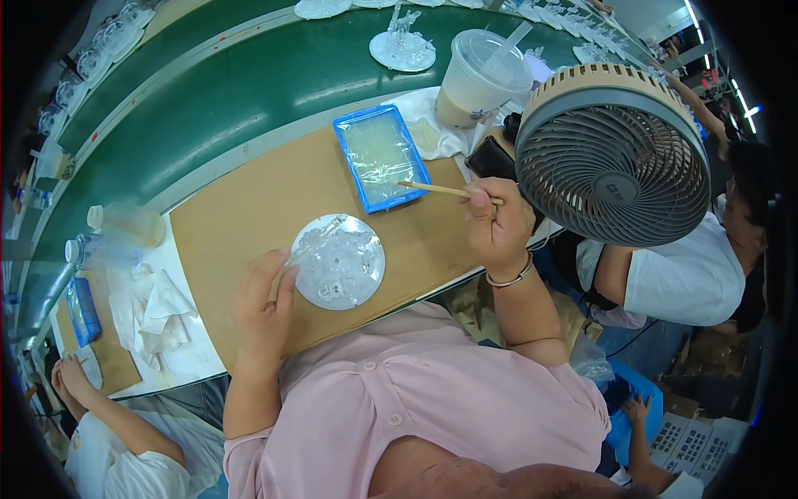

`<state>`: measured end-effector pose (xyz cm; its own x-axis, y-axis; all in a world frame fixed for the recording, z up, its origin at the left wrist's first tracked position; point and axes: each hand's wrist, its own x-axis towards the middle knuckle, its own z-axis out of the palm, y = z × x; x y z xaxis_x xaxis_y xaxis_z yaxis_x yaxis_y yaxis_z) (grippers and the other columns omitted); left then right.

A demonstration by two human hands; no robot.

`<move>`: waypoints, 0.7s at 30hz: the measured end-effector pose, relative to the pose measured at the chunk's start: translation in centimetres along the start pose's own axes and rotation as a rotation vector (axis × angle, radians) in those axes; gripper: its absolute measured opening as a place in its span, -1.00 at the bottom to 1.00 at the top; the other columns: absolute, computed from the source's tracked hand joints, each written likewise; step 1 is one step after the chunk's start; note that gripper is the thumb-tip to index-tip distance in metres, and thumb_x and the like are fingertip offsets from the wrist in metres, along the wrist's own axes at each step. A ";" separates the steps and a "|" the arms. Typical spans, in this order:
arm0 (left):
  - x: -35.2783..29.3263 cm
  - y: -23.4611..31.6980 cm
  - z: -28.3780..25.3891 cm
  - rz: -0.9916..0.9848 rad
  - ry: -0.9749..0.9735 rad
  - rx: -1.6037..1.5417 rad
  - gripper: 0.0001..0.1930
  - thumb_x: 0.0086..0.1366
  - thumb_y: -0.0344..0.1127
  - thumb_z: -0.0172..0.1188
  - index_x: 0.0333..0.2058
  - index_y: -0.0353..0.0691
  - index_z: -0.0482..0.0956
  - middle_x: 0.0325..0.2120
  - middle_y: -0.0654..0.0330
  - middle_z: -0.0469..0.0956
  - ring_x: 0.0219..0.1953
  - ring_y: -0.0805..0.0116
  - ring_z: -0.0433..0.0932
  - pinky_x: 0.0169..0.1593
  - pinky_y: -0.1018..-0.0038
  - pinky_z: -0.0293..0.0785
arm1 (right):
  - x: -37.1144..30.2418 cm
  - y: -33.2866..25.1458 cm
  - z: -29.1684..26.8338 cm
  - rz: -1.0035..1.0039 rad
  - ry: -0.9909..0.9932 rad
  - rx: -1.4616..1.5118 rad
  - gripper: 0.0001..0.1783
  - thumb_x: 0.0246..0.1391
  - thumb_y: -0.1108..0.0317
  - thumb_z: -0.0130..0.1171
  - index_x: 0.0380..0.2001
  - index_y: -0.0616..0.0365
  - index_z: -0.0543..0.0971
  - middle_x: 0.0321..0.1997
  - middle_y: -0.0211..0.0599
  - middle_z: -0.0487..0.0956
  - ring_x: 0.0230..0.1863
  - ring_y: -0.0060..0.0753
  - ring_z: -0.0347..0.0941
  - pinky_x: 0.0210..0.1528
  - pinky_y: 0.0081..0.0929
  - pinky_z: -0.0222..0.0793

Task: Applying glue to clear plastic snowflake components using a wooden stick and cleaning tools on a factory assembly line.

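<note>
On brown cardboard (241, 200) before me lies a round white disc (371, 279) covered with several clear, glassy pieces. My left hand (268, 295) is at the disc's left rim, its thumb and fingers curled in a pinch. Whether a small clear piece sits between those fingertips, I cannot make out. In my right hand (499, 220) a thin wooden stick (440, 190) is pinched between thumb and fingers. It points left, and its tip is over the lower right part of a blue-rimmed tray (353, 170). Inside the tray is a pale, shiny filling.
A large fan (615, 166) stands at the right, beside a lidded cup with a straw (478, 83) and a black pouch (490, 156). The green conveyor belt (274, 75) carries another disc (402, 51). Co-workers sit on both sides; bottles (108, 249) and white cloths (150, 316) lie left.
</note>
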<state>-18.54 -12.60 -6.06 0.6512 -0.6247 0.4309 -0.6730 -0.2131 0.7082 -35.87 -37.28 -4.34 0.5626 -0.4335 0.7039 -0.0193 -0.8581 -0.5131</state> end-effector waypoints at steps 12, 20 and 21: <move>0.0 -0.1 0.0 0.184 0.026 0.122 -0.72 0.05 -0.63 0.27 -0.22 -0.26 0.61 -0.33 0.08 0.60 -0.32 0.20 0.60 -0.27 0.46 0.52 | -3.4 -1.7 -3.4 -0.006 0.014 0.156 -0.72 0.30 0.21 -0.06 -0.27 0.26 0.41 -0.40 -0.10 0.54 -0.54 -0.50 0.42 -0.47 -0.59 0.34; 0.6 -0.2 0.0 0.233 -0.028 0.161 -0.73 0.08 -0.57 0.28 -0.20 -0.23 0.61 -0.34 0.19 0.60 -0.24 0.24 0.56 -0.01 0.25 0.51 | -5.8 -4.7 -4.2 -0.155 -0.305 0.273 -0.82 0.25 0.26 -0.06 -0.25 0.16 0.35 -0.46 -0.16 0.57 -0.60 -0.25 0.46 -0.52 -0.39 0.37; 0.6 -0.2 0.0 0.236 -0.038 0.161 -0.73 0.08 -0.57 0.28 -0.20 -0.23 0.61 -0.34 0.19 0.60 -0.24 0.24 0.56 -0.01 0.25 0.51 | -6.0 -4.7 -3.9 -0.146 -0.300 0.272 -0.82 0.25 0.26 -0.06 -0.25 0.16 0.35 -0.46 -0.16 0.57 -0.60 -0.25 0.46 -0.52 -0.39 0.37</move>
<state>-18.06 -12.95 -5.94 0.4589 -0.6980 0.5498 -0.8532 -0.1736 0.4918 -42.41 -31.75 -4.27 0.7593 -0.1790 0.6256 0.2749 -0.7832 -0.5577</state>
